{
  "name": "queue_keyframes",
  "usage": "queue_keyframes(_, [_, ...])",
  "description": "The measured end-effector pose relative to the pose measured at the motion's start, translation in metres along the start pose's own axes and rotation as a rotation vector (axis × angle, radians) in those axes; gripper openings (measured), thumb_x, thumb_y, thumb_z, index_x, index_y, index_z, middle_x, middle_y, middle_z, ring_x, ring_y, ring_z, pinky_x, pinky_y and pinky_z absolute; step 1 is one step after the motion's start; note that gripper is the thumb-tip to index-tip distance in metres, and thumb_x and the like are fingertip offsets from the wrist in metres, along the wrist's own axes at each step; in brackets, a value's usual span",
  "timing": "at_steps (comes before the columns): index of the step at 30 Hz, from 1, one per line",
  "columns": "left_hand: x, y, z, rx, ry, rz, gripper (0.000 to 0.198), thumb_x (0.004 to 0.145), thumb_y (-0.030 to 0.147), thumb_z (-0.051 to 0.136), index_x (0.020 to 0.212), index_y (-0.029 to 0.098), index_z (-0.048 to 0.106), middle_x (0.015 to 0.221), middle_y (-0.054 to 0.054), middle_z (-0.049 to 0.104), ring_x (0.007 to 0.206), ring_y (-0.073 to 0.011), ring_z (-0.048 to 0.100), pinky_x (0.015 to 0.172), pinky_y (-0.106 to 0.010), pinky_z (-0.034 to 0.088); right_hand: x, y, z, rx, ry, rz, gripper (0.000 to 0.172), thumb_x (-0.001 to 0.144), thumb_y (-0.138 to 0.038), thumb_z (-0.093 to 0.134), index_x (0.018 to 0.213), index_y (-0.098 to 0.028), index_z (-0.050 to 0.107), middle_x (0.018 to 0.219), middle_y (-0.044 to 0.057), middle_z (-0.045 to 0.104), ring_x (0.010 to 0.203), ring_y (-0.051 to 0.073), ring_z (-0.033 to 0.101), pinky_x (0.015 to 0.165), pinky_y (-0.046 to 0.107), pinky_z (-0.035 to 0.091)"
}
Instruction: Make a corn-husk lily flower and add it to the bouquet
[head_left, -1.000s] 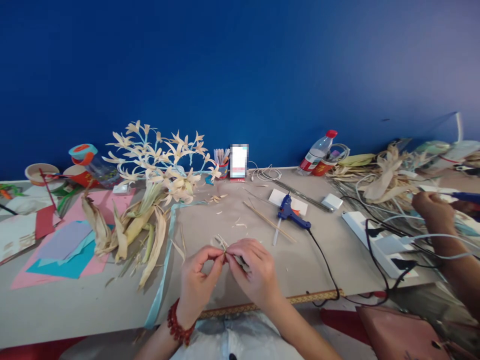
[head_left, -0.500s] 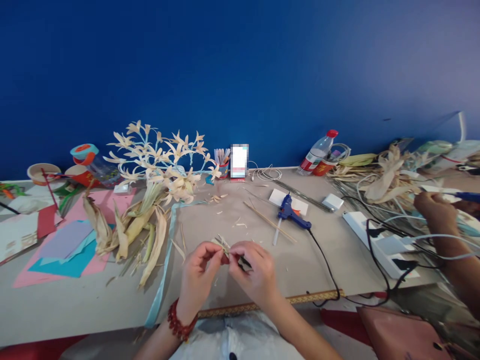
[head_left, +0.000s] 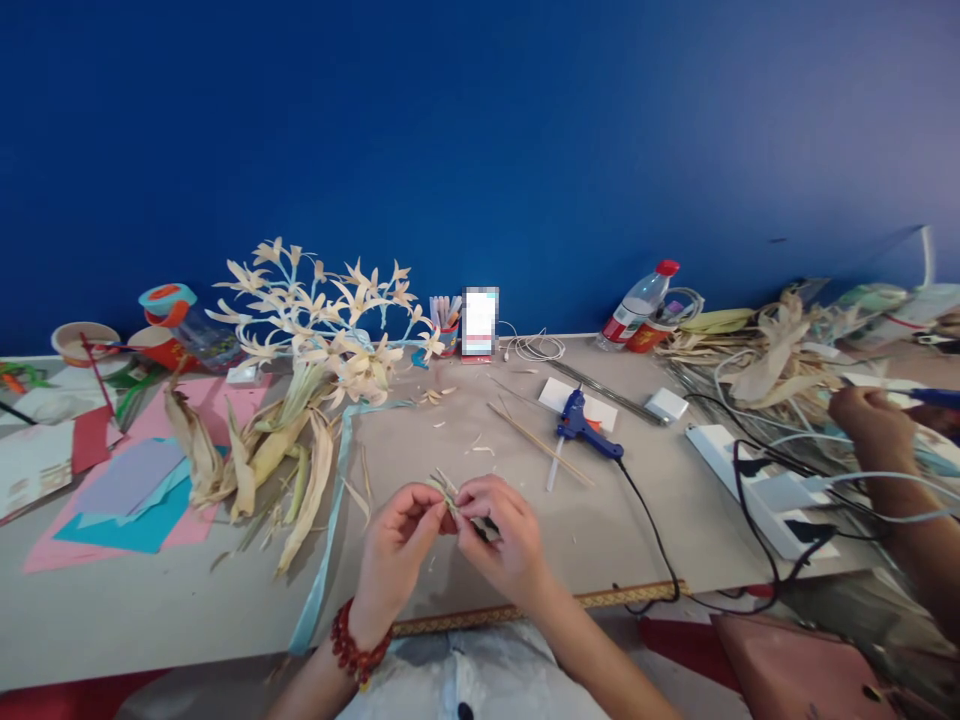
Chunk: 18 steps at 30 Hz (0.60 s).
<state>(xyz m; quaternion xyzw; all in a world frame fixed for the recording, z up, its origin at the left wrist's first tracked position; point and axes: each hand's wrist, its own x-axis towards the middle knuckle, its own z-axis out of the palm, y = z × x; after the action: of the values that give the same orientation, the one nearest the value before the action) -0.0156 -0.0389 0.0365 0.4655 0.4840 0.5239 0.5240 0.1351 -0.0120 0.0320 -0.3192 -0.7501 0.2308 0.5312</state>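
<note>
My left hand (head_left: 401, 538) and my right hand (head_left: 501, 535) meet over the table near its front edge. Both are closed, fingertips pinching a small bundle of pale green corn husk strips (head_left: 447, 492) between them. Thin ends stick up past the fingers; the rest of the bundle is hidden. Beyond the hands lie husk scraps (head_left: 480, 448) and a thin stick (head_left: 540, 443). A blue glue gun (head_left: 581, 418) rests to the right with its cord trailing off the front. Left of my hands, a light blue ribbon (head_left: 330, 540) runs down over the table edge.
Husk flowers (head_left: 337, 330) on blue stems stand at the back left, above loose corn husks (head_left: 262, 460) and coloured paper (head_left: 127, 500). A phone (head_left: 480, 322) stands by the wall. Right are a bottle (head_left: 634, 310), a power strip (head_left: 757, 490) and another person's hand (head_left: 874, 425).
My right hand has shifted slightly left and up, closer to the left hand. The pinched strips have turned a little. The rest looks the same apart from a slight camera shift.
</note>
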Motion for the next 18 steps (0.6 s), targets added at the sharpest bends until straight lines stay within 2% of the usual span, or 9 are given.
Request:
queue_keyframes(3, [-0.001, -0.001, 0.000, 0.032, 0.010, 0.014, 0.012, 0.089, 0.027, 0.058, 0.083, 0.018, 0.062, 0.071, 0.000, 0.066, 0.069, -0.0124, 0.062, 0.066, -0.022, 0.048, -0.003, 0.002, 0.003, -0.037, 0.063, 0.025, 0.018, 0.079, -0.006, 0.058, 0.085, -0.023, 0.055, 0.083, 0.003, 0.065, 0.076, 0.017, 0.063, 0.070, 0.030, 0.050])
queue_keyframes(6, [-0.001, -0.002, 0.002, 0.038, 0.016, 0.008, 0.013, 0.089, 0.028, 0.058, 0.083, 0.017, 0.062, 0.071, 0.000, 0.066, 0.068, -0.0129, 0.062, 0.066, -0.022, 0.048, -0.007, 0.000, 0.005, 0.019, 0.068, 0.142, 0.023, 0.080, -0.006, 0.057, 0.096, -0.023, 0.057, 0.086, 0.004, 0.064, 0.077, 0.017, 0.063, 0.069, 0.029, 0.050])
queue_keyframes(9, [0.000, -0.002, 0.004, -0.031, 0.009, -0.030, 0.014, 0.087, 0.030, 0.060, 0.081, 0.017, 0.062, 0.068, 0.000, 0.065, 0.065, -0.0130, 0.061, 0.063, -0.023, 0.048, -0.009, -0.004, 0.007, 0.225, 0.085, 0.255, 0.017, 0.082, -0.011, 0.056, 0.095, -0.023, 0.058, 0.087, 0.004, 0.061, 0.081, 0.017, 0.061, 0.070, 0.029, 0.050])
queue_keyframes(11, [0.001, -0.003, 0.006, -0.116, -0.016, -0.060, 0.015, 0.085, 0.031, 0.062, 0.080, 0.017, 0.061, 0.068, 0.001, 0.064, 0.064, -0.0126, 0.061, 0.062, -0.023, 0.048, -0.008, -0.006, 0.008, 0.459, 0.071, 0.387, 0.009, 0.085, -0.017, 0.057, 0.091, -0.023, 0.058, 0.085, 0.003, 0.058, 0.071, 0.014, 0.058, 0.061, 0.026, 0.049])
queue_keyframes(13, [0.002, -0.004, 0.006, -0.177, -0.037, -0.082, 0.014, 0.084, 0.030, 0.064, 0.080, 0.017, 0.061, 0.069, 0.001, 0.064, 0.063, -0.0123, 0.060, 0.062, -0.023, 0.048, -0.006, -0.006, 0.006, 0.741, -0.011, 0.563, 0.006, 0.084, -0.022, 0.059, 0.090, -0.022, 0.056, 0.082, 0.000, 0.055, 0.052, 0.008, 0.046, 0.046, 0.020, 0.039])
queue_keyframes(15, [0.002, -0.005, 0.006, -0.183, -0.043, -0.088, 0.014, 0.083, 0.029, 0.064, 0.080, 0.017, 0.061, 0.070, 0.001, 0.064, 0.064, -0.0120, 0.060, 0.062, -0.022, 0.048, -0.004, -0.004, 0.000, 0.971, -0.144, 0.694, 0.013, 0.081, -0.023, 0.063, 0.091, -0.022, 0.055, 0.079, -0.002, 0.053, 0.045, 0.005, 0.034, 0.040, 0.017, 0.028])
queue_keyframes(18, [0.001, -0.006, 0.005, -0.126, -0.044, -0.074, 0.013, 0.086, 0.029, 0.062, 0.080, 0.017, 0.061, 0.069, 0.001, 0.064, 0.065, -0.0119, 0.059, 0.063, -0.022, 0.047, -0.001, -0.001, -0.014, 1.042, -0.280, 0.744, 0.025, 0.072, -0.022, 0.069, 0.094, -0.020, 0.058, 0.076, -0.002, 0.050, 0.054, 0.007, 0.038, 0.046, 0.018, 0.030])
